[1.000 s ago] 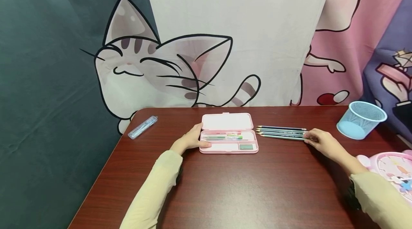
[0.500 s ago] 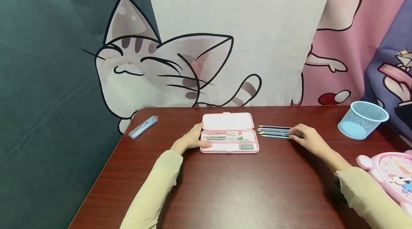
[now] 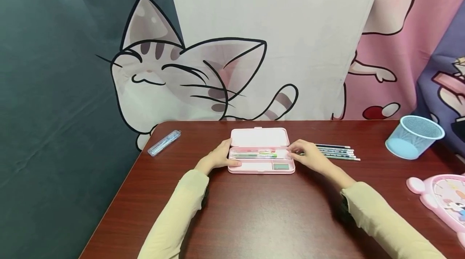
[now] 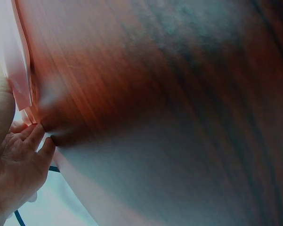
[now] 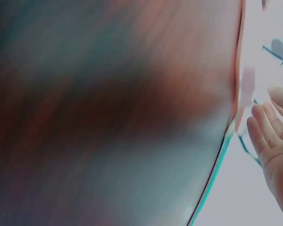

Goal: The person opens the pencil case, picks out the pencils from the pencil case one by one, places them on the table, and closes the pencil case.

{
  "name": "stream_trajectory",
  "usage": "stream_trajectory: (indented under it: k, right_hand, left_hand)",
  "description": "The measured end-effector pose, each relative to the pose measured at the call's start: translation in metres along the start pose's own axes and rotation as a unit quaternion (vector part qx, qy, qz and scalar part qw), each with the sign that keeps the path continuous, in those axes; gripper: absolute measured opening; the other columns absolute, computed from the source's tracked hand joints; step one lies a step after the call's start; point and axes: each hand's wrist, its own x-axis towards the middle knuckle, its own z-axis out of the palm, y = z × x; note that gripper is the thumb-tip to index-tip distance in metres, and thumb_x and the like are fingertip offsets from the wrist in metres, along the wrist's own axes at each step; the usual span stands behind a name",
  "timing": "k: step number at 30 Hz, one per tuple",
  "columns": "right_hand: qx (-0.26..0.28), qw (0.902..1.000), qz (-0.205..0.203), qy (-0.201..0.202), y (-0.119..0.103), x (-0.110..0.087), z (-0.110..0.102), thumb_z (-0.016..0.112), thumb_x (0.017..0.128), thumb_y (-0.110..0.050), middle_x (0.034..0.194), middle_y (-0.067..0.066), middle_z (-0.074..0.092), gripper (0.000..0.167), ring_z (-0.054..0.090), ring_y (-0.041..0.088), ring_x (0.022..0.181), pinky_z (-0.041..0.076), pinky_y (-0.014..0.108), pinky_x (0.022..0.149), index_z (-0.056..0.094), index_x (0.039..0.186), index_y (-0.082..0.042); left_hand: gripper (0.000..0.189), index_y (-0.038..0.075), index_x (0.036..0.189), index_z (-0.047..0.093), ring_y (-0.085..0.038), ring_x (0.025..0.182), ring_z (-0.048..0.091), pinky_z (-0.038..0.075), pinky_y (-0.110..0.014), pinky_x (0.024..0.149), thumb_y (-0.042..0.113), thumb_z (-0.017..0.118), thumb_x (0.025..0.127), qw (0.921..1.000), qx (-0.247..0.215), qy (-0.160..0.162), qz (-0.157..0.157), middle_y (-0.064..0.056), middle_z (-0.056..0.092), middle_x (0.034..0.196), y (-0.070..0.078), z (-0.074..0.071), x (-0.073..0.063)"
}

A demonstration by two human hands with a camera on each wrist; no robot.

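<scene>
The pink pencil case point(image 3: 254, 167) lies open on the table, its lid folded back. Inside are several pens point(image 3: 254, 155) and a small grey-green block point(image 3: 281, 166). My left hand point(image 3: 218, 156) grips the case's left end, thumb over the front tray and fingers behind; the left wrist view shows the fingers at the case's edge. My right hand point(image 3: 310, 156) is at the case's right end, fingertips right at its rim, fingers fairly straight in the right wrist view. Several pencils point(image 3: 338, 152) lie side by side on the table, their pointed ends mostly hidden behind that hand.
A blue mesh pen holder point(image 3: 414, 137) stands at the back right. A pink clock point(image 3: 428, 200) sits at the right edge of the head view. On the far left of the table point(image 3: 254, 210) lies a slim light-blue patterned case point(image 3: 164, 143).
My right hand has slid left along the pencils, from their blunt ends to the pencil case's right end. The blunt ends are now uncovered. My left hand keeps its place on the case.
</scene>
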Motion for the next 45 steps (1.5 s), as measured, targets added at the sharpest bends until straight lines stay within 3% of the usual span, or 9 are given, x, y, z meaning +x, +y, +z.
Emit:
stream_trajectory:
  k: [6, 10, 15, 23, 25, 30, 32, 37, 45]
  right_hand:
    - [-0.025, 0.9960, -0.031, -0.080, -0.012, 0.011, 0.010, 0.066, 0.083, -0.014, 0.085, 0.004, 0.070, 0.015, 0.058, 0.007, 0.072, 0.048, 0.025, 0.064, 0.069, 0.093, -0.003]
    - [-0.025, 0.9948, -0.017, -0.097, -0.012, 0.013, 0.012, 0.068, 0.081, -0.014, 0.081, 0.002, 0.069, 0.015, 0.059, 0.007, 0.071, 0.048, 0.025, 0.063, 0.069, 0.092, -0.005]
    - [-0.027, 0.9959, 0.001, -0.086, -0.010, 0.011, 0.014, 0.071, 0.079, -0.017, 0.077, -0.001, 0.065, 0.013, 0.055, 0.006, 0.068, 0.046, 0.023, 0.061, 0.070, 0.088, -0.008]
    - [0.012, 0.9990, -0.011, -0.042, -0.008, 0.007, 0.004, 0.068, 0.080, -0.009, 0.085, 0.004, 0.068, 0.011, 0.055, 0.008, 0.077, 0.046, 0.022, 0.067, 0.073, 0.088, -0.005]
    - [0.017, 0.9991, -0.002, -0.038, -0.005, 0.004, 0.001, 0.068, 0.080, -0.009, 0.085, 0.007, 0.067, 0.012, 0.056, 0.012, 0.078, 0.047, 0.025, 0.067, 0.073, 0.089, -0.005]
    - [0.016, 0.9987, 0.033, -0.034, 0.003, -0.006, -0.010, 0.069, 0.080, -0.011, 0.099, 0.018, 0.067, 0.014, 0.060, 0.032, 0.098, 0.049, 0.044, 0.082, 0.073, 0.093, -0.006]
    - [0.011, 0.9984, 0.045, -0.033, 0.006, -0.010, -0.015, 0.069, 0.080, -0.012, 0.100, 0.016, 0.068, 0.014, 0.061, 0.027, 0.098, 0.049, 0.040, 0.082, 0.073, 0.093, -0.008]
    - [0.005, 0.9986, 0.047, -0.022, 0.016, -0.020, -0.029, 0.069, 0.080, -0.017, 0.085, 0.000, 0.067, 0.013, 0.052, 0.002, 0.075, 0.042, 0.018, 0.066, 0.073, 0.092, -0.012]
    - [-0.030, 0.9982, 0.051, 0.009, 0.036, -0.042, -0.051, 0.071, 0.079, -0.015, 0.082, 0.000, 0.066, 0.011, 0.051, -0.002, 0.073, 0.040, 0.015, 0.066, 0.074, 0.089, -0.012]
  left_hand:
    - [0.100, 0.002, 0.145, 0.015, -0.026, 0.135, 0.028, 0.029, -0.048, 0.106, 0.042, 0.073, 0.073, 1.0000, 0.002, -0.005, 0.000, -0.015, 0.026, 0.147, 0.001, 0.003, 0.003]
    - [0.100, 0.002, 0.145, 0.016, -0.026, 0.135, 0.029, 0.029, -0.049, 0.106, 0.042, 0.073, 0.073, 1.0000, -0.001, -0.002, 0.003, -0.016, 0.027, 0.146, 0.000, 0.004, 0.004]
    - [0.100, 0.004, 0.145, 0.016, -0.026, 0.135, 0.029, 0.029, -0.049, 0.106, 0.042, 0.073, 0.073, 1.0000, -0.001, -0.004, 0.006, -0.014, 0.027, 0.147, 0.000, 0.005, 0.005]
    - [0.099, 0.004, 0.145, 0.016, -0.025, 0.134, 0.030, 0.029, -0.048, 0.106, 0.041, 0.074, 0.073, 0.9999, -0.006, -0.003, 0.008, -0.014, 0.028, 0.146, 0.002, 0.002, 0.003]
    - [0.099, 0.004, 0.145, 0.017, -0.025, 0.134, 0.030, 0.030, -0.047, 0.106, 0.041, 0.074, 0.073, 0.9999, -0.006, -0.002, 0.008, -0.014, 0.028, 0.146, 0.002, 0.002, 0.003]
    - [0.100, 0.004, 0.145, 0.015, -0.026, 0.135, 0.028, 0.029, -0.050, 0.106, 0.043, 0.073, 0.073, 1.0000, 0.001, -0.005, -0.002, -0.014, 0.026, 0.147, 0.002, 0.002, 0.001]
    - [0.100, 0.004, 0.145, 0.015, -0.026, 0.136, 0.028, 0.028, -0.050, 0.106, 0.043, 0.073, 0.073, 1.0000, 0.002, -0.005, -0.005, -0.014, 0.025, 0.148, 0.002, 0.001, 0.001]
    - [0.099, 0.004, 0.145, 0.016, -0.026, 0.135, 0.029, 0.029, -0.050, 0.106, 0.042, 0.073, 0.073, 1.0000, -0.003, -0.003, -0.004, -0.014, 0.027, 0.147, 0.000, 0.001, 0.001]
    - [0.099, 0.004, 0.144, 0.017, -0.026, 0.134, 0.030, 0.029, -0.049, 0.106, 0.042, 0.073, 0.073, 1.0000, 0.000, -0.001, -0.004, -0.015, 0.027, 0.146, -0.002, 0.001, 0.001]
